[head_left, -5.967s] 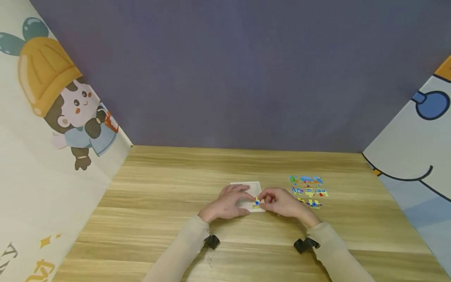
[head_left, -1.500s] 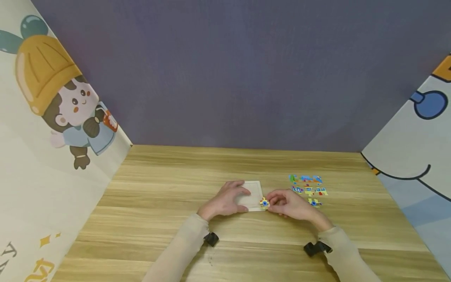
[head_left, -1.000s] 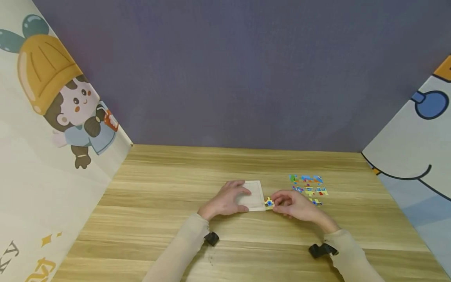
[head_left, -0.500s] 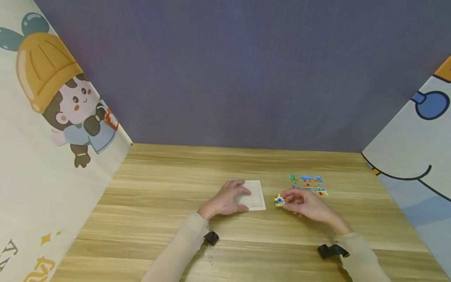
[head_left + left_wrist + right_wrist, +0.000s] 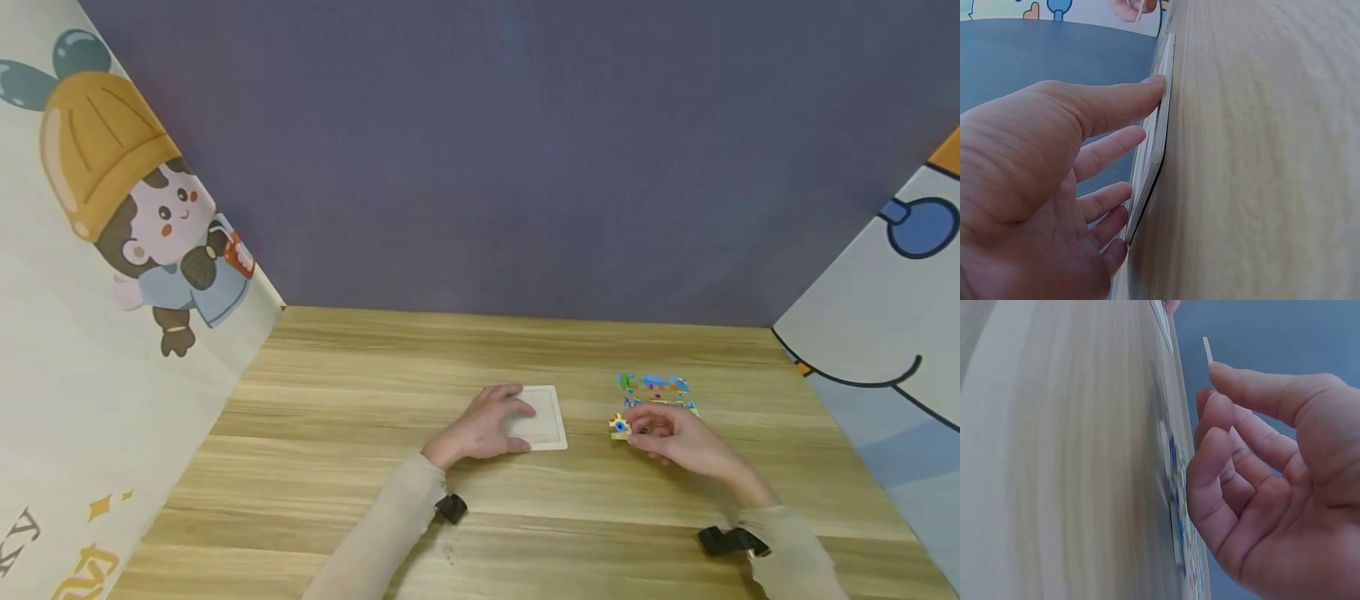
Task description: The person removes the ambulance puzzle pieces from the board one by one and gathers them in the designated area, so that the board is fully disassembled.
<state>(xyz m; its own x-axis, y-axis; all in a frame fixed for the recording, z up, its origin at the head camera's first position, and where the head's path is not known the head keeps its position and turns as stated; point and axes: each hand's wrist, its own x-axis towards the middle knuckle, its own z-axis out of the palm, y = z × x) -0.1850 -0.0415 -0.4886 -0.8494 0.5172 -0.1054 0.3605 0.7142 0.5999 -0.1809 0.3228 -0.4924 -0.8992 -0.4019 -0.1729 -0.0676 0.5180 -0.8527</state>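
My right hand (image 5: pixel 678 442) pinches a yellow jigsaw puzzle piece (image 5: pixel 619 427) with a blue round mark between thumb and fingers. It is lifted off the table, just left of the loose puzzle pieces (image 5: pixel 652 382); in the right wrist view the piece (image 5: pixel 1208 351) shows only its thin edge. My left hand (image 5: pixel 480 427) rests spread over the left part of a shallow pale puzzle tray (image 5: pixel 561 429). In the left wrist view the thumb touches the near rim of the tray (image 5: pixel 1159 147), while the other fingers lie loosely over it. No pieces show in the tray's visible part.
The loose pieces lie in rows to the right of the tray, the nearer ones partly hidden by my right hand. Wood-grain table (image 5: pixel 360 375) surrounds everything. A dark panel (image 5: pixel 525 167) stands at the back, with cartoon-printed walls on both sides.
The yellow piece was over the tray's lower right corner, near both hands. My right hand has since carried it right, off the tray toward the loose pieces. Lately the left hand has stayed put.
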